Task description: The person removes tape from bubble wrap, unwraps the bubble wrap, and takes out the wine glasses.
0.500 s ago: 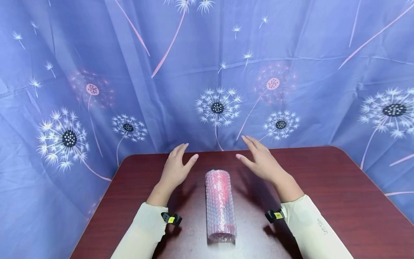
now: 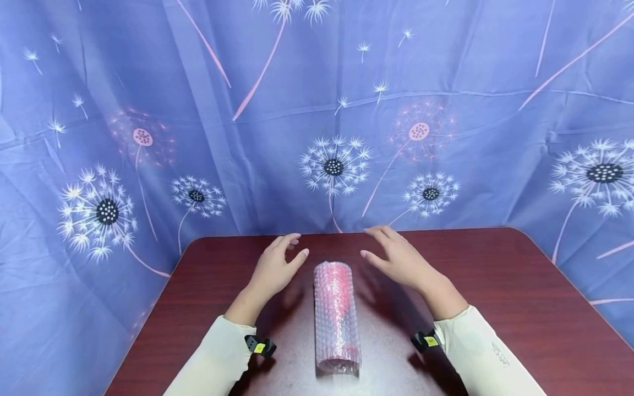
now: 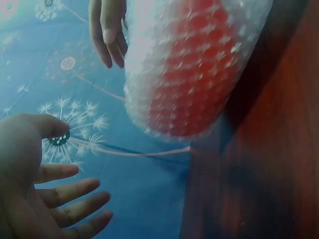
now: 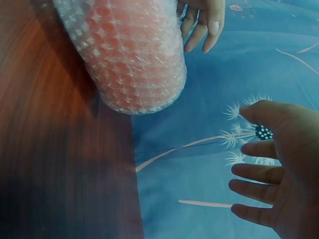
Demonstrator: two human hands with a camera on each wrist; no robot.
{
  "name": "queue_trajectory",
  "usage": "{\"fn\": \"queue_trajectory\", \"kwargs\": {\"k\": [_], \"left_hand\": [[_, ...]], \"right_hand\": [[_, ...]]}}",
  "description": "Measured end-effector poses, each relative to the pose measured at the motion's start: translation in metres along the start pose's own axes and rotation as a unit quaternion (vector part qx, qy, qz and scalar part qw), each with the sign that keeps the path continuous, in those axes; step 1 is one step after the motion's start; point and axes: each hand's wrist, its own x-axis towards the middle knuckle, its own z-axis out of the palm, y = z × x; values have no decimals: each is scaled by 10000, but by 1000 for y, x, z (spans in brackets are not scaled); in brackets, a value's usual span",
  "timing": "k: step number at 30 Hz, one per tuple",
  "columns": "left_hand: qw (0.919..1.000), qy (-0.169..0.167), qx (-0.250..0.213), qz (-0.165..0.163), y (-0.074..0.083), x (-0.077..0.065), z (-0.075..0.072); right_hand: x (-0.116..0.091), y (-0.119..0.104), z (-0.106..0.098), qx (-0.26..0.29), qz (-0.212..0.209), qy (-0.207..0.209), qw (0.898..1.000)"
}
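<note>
A red cylinder wrapped in bubble wrap [image 2: 338, 319] lies on the dark red wooden table [image 2: 495, 291], its long side running away from me. My left hand [image 2: 274, 268] hovers to the left of its far end, fingers spread and slightly bent, touching nothing. On the other side my right hand [image 2: 403, 258] is held in the same way, also apart from the roll. Both wrist views show the bubble-wrapped roll [image 3: 184, 69] [image 4: 132, 59] with a gap between it and each hand. What is inside the wrap cannot be made out beyond its red colour.
Behind the table hangs a blue curtain [image 2: 267, 181] with a dandelion print, meeting the table's far edge. Black straps with small yellow-marked devices [image 2: 260, 346] sit at both wrists over cream sleeves [image 2: 213, 357].
Both hands have lowered slightly, and their fingers have come down and inward toward the far end of the roll. The wrapped roll stays in place.
</note>
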Motion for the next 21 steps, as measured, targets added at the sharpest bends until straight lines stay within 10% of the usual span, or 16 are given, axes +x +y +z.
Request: {"fn": "queue_trajectory", "kwargs": {"k": [21], "left_hand": [[9827, -1565, -390, -906, -1, -17, 20]], "right_hand": [[-5, -8, 34, -21, -395, -417, 9983]]}}
